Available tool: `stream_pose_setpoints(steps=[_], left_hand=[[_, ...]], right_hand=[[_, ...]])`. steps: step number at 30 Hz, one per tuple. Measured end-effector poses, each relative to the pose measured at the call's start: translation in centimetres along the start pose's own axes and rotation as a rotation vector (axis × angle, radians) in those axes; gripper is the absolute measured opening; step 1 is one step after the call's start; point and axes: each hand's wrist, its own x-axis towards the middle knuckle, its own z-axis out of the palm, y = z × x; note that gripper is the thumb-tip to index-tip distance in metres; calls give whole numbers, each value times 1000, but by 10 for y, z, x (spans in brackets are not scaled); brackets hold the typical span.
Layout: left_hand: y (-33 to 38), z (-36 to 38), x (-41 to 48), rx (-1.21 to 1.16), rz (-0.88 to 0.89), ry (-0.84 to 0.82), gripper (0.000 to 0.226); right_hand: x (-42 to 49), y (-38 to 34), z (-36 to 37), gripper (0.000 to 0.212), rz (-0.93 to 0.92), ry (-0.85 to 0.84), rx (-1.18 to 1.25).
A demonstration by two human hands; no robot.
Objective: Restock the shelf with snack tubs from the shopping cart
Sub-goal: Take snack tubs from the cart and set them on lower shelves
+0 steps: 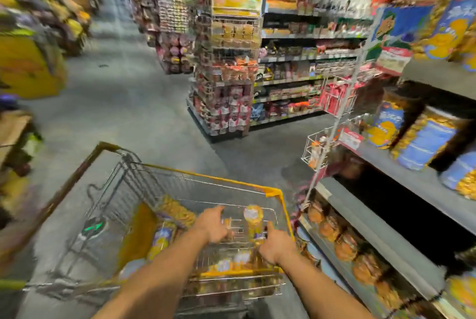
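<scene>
A wire shopping cart (206,177) with yellow trim stands in front of me, low in the blurred view. Snack tubs (177,211) with blue and yellow labels lie inside it. One upright tub (253,220) stands in the cart's near section. My right hand (275,246) touches its lower right side, fingers curled against it. My left hand (213,224) hovers just left of that tub with fingers spread, over the wire grid. The grey shelf (401,171) on my right holds similar blue-labelled tubs (425,143).
Lower shelves (360,226) on the right carry round orange packs (345,246). A wire hanging rack (332,122) juts out at the shelf end. An end display (226,73) of snacks stands across the aisle. The grey floor (128,92) stretches left toward yellow displays (28,66).
</scene>
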Motion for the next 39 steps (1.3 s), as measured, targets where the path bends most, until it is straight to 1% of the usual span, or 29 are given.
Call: stream_pose_setpoints(steps=[3, 5, 8, 11, 13, 16, 18, 20, 22, 24, 27, 28, 30, 32, 34, 35, 36, 39], left_hand=[[-68, -10, 14, 11, -61, -67, 71], [-108, -16, 26, -4, -107, -78, 67], [-149, -13, 43, 54, -145, -142, 63], [-168, 0, 65, 64, -169, -179, 73], [-176, 15, 82, 18, -201, -256, 82], [-189, 39, 106, -7, -235, -331, 102], [-199, 58, 122, 39, -253, -357, 110], [-210, 75, 140, 94, -289, -347, 115], [-219, 89, 159, 81, -338, -334, 121], [-232, 104, 180, 13, -391, -340, 120], [-249, 129, 207, -131, -503, -337, 100], [-255, 137, 215, -157, -527, -324, 95], [-266, 151, 232, -158, -554, -308, 95], [-278, 168, 250, -113, -577, -304, 102], [-282, 186, 261, -59, -591, -304, 107], [-283, 196, 266, -50, -594, -271, 109], [-284, 206, 268, -27, -602, -244, 111], [-279, 225, 273, 147, -617, -178, 122]], right_hand=[[31, -34, 43, 73, 26, -68, 8], [41, -56, 64, 70, 22, -109, 36], [55, -74, 93, 62, 29, -163, 86], [75, -78, 113, 70, 77, -214, 101], [91, -74, 121, 71, 105, -254, 100], [119, -64, 131, 72, 173, -315, 87], [141, -54, 139, 76, 221, -345, 58], [166, -44, 148, 77, 235, -377, 25], [194, -36, 156, 74, 219, -407, 16], [226, -31, 163, 69, 205, -444, -5], [282, -27, 178, 53, 142, -495, -124], [302, -28, 185, 52, 123, -505, -162], [340, -34, 201, 62, 69, -506, -226], [378, -44, 215, 73, -48, -424, -341], [413, -55, 223, 76, -205, -332, -491], [430, -59, 226, 80, -250, -303, -544], [444, -59, 232, 84, -258, -296, -576], [473, -49, 257, 92, -179, -297, -645]])
